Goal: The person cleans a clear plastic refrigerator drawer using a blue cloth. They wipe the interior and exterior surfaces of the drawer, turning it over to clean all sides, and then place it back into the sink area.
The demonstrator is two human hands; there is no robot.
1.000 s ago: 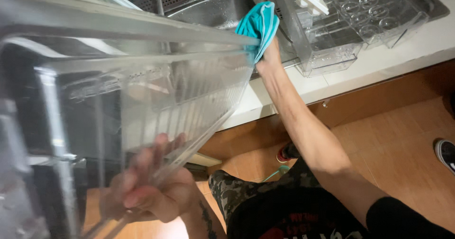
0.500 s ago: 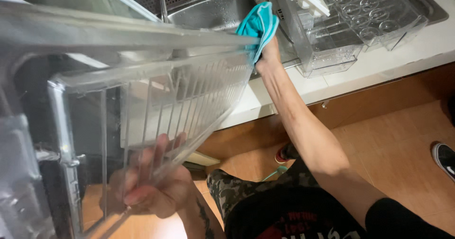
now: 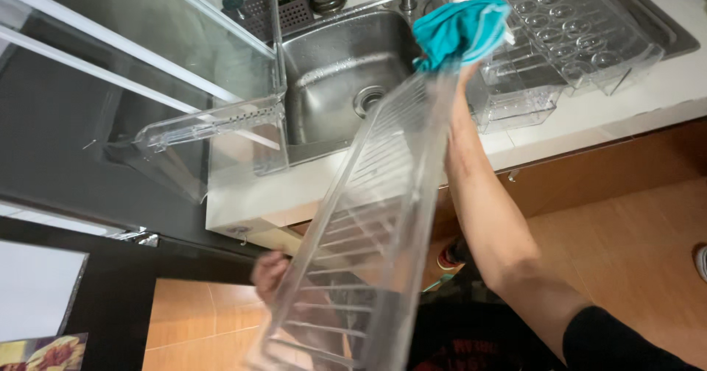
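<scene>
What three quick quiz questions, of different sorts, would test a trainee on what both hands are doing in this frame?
1. True or false: the right hand presses a teal cloth against the far end of the clear ribbed tray.
2. Which hand supports the tray's near end? A) the left hand B) the right hand C) neither
3. Fill in: behind the tray, set into the white counter, is a steel ____.

Key: 1 true; 2 A; 3 sink.
</scene>
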